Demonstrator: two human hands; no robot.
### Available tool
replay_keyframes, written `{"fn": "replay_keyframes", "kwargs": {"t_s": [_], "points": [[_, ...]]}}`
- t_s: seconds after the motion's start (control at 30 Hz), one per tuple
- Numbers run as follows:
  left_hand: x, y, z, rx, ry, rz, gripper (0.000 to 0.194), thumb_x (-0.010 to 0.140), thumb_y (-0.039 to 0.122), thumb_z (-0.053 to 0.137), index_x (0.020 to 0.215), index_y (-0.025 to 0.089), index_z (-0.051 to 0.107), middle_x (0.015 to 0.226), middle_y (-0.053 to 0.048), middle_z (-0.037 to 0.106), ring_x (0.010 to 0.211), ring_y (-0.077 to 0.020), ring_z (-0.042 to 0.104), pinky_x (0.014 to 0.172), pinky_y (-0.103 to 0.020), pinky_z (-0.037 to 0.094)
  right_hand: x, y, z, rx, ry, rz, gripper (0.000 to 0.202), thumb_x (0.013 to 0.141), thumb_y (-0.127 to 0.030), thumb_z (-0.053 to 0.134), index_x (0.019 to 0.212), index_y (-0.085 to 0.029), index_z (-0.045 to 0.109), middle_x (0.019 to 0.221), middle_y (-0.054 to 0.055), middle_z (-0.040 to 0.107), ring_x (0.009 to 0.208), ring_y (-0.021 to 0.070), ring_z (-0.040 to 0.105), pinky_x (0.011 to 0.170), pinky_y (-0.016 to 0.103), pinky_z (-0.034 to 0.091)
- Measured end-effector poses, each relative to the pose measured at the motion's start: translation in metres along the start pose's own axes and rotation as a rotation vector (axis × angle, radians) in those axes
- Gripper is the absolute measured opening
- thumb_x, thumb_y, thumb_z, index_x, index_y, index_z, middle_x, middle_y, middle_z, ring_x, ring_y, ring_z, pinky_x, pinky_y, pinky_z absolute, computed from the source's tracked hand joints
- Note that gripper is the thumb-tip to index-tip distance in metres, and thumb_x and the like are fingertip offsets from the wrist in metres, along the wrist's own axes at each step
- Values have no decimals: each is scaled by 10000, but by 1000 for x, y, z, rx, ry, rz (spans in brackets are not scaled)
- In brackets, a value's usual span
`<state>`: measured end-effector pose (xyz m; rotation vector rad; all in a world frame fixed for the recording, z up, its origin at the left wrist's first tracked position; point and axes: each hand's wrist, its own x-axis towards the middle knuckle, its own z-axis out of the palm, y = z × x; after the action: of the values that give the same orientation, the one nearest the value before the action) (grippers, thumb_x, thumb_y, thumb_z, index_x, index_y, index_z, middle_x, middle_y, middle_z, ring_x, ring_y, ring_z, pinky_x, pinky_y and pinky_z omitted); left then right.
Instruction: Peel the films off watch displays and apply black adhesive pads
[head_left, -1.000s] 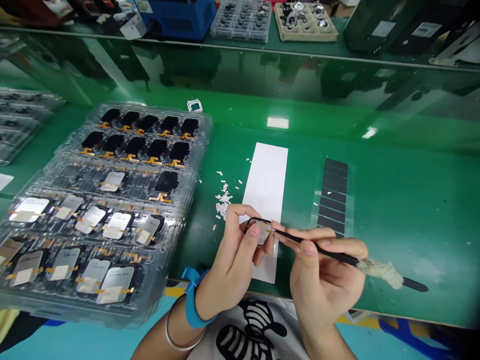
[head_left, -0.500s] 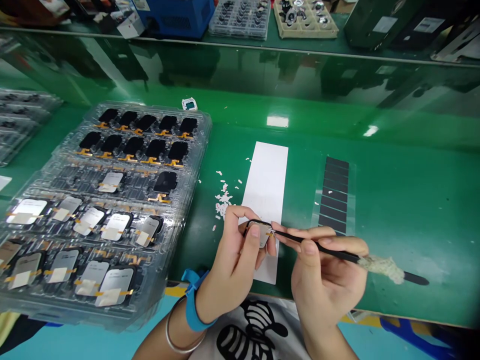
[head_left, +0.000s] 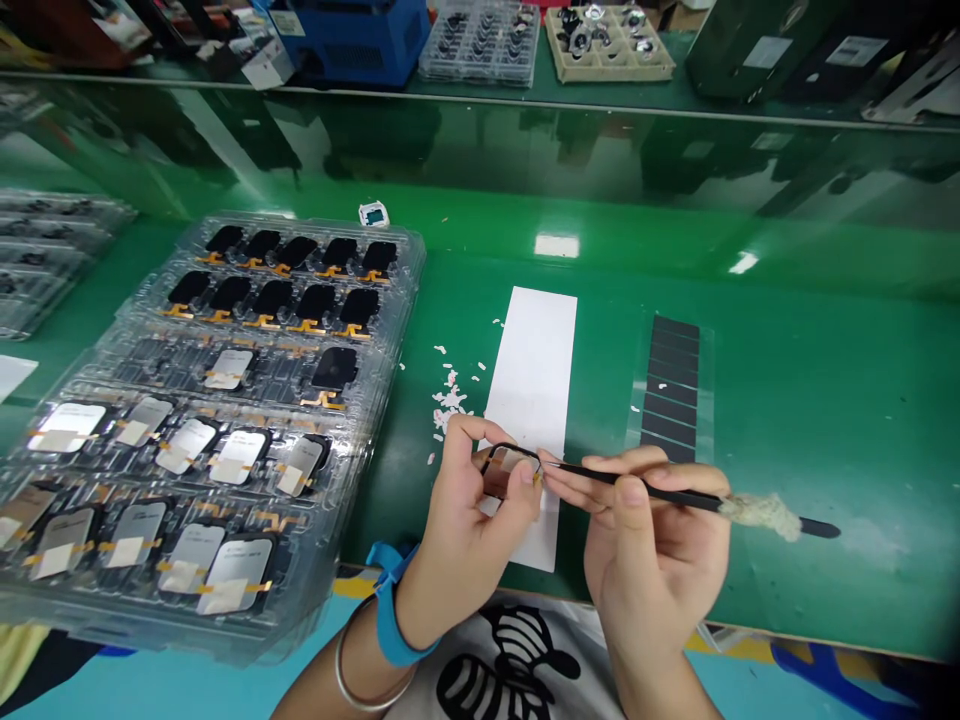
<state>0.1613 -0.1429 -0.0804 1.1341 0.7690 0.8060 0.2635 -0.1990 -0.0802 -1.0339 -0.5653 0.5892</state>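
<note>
My left hand is closed around a small display module with a black rim and a metallic back, its thumb pressed near the right edge. My right hand grips a pair of black tweezers wrapped in pale material near the rear end. The tweezer tips meet the module's right edge, close to a bit of orange flex cable; whether they pinch anything is too small to tell. Beneath both hands lies a white paper strip. Part of the module is hidden by my left fingers.
Left of my hands stands a clear plastic tray of several display modules. Small white scraps are scattered beside the paper. A sheet of black strips lies to the right. Along the back, a shelf bears a blue machine and a parts box.
My left thumb has shifted right across the module, which is now tilted differently. The tweezers have moved slightly and lie a little flatter. The whole view has shifted slightly.
</note>
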Motion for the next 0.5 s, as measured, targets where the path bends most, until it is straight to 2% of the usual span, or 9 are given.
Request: {"fn": "replay_keyframes", "kwargs": {"t_s": [0.1, 0.23, 0.5], "points": [[1, 0, 0, 18, 43, -4, 253, 971, 340, 617, 978, 250, 380, 623, 93, 490, 539, -69, 464, 496, -140, 365, 0, 0, 0, -1, 6, 0, 166, 962, -92, 535, 992, -253, 510, 926, -18, 637, 825, 129, 744, 693, 304, 688], [1, -2, 1, -3, 57, 4, 202, 993, 318, 577, 944, 244, 395, 597, 105, 409, 527, -72, 430, 510, -156, 363, -1, 0, 0, -6, -15, 8, 157, 969, -100, 523, 1005, -252, 508, 923, -14, 636, 838, 134, 744, 689, 312, 690], [3, 2, 2, -74, 44, -1, 226, 1053, 339, 423, 855, 229, 409, 605, 82, 445, 500, -82, 415, 518, -198, 358, 0, 1, -1, -12, -27, -9, 163, 965, -96, 528, 1002, -253, 508, 922, -7, 629, 831, 138, 747, 695, 318, 693]]}}
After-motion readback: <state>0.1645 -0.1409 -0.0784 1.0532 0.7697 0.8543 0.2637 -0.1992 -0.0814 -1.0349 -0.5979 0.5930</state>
